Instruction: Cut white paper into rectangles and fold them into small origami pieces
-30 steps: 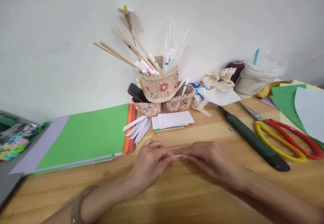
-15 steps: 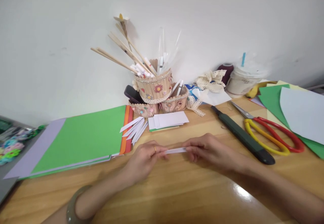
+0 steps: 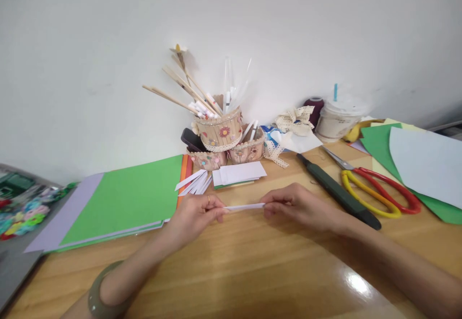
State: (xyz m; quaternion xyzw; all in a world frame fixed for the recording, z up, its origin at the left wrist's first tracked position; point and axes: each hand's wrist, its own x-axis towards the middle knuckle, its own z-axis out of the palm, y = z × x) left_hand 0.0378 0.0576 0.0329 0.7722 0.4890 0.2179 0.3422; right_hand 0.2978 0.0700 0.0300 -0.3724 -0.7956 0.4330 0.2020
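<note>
A narrow white paper strip [image 3: 245, 207] is stretched level between my two hands above the wooden table. My left hand [image 3: 198, 213], with a ring on one finger, pinches its left end. The right end is pinched between the thumb and fingers of my right hand [image 3: 292, 204]. Just beyond my hands lies a stack of white paper cards [image 3: 241, 172] with green and yellow edges below. Several pointed white paper pieces [image 3: 195, 183] are fanned out left of that stack.
Left lies a pile of coloured sheets [image 3: 126, 198]. Decorated wooden holders [image 3: 222, 133] with pens and sticks stand against the wall. At right are a dark green long-handled tool [image 3: 337, 191], scissors [image 3: 382, 194], more paper [image 3: 426, 160] and a lidded cup [image 3: 339, 119].
My hands have moved apart, my left one going left, so more of the strip shows between them. The whole view has shifted slightly.
</note>
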